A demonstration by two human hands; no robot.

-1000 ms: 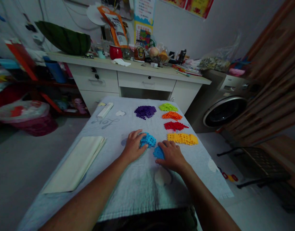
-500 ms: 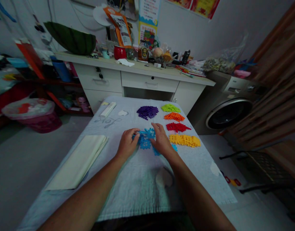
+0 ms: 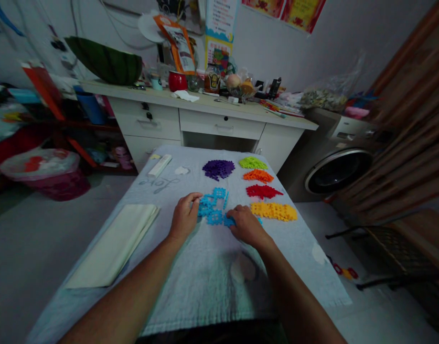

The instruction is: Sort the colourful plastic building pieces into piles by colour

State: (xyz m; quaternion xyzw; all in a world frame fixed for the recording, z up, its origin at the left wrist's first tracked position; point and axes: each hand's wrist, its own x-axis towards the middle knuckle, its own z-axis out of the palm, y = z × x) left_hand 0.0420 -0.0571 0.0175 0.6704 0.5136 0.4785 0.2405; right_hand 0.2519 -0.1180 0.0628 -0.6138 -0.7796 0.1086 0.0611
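Risk, as judged: uneven pull between the left hand (image 3: 183, 217) and the right hand (image 3: 245, 224) could part the loosely linked blue pieces (image 3: 212, 208), or push some into the yellow pile (image 3: 273, 210) just right. The pieces lie mid-frame on the cloth-covered desk (image 3: 205, 282). Left hand: palm down, fingers curled onto their left edge. Right hand: palm down over their lower right edge; its grip cannot be told.

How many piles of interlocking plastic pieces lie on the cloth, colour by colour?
Purple pile: 1
Green pile: 1
Orange pile: 1
Red pile: 1
Yellow pile: 1
Blue pile: 1
Total: 6
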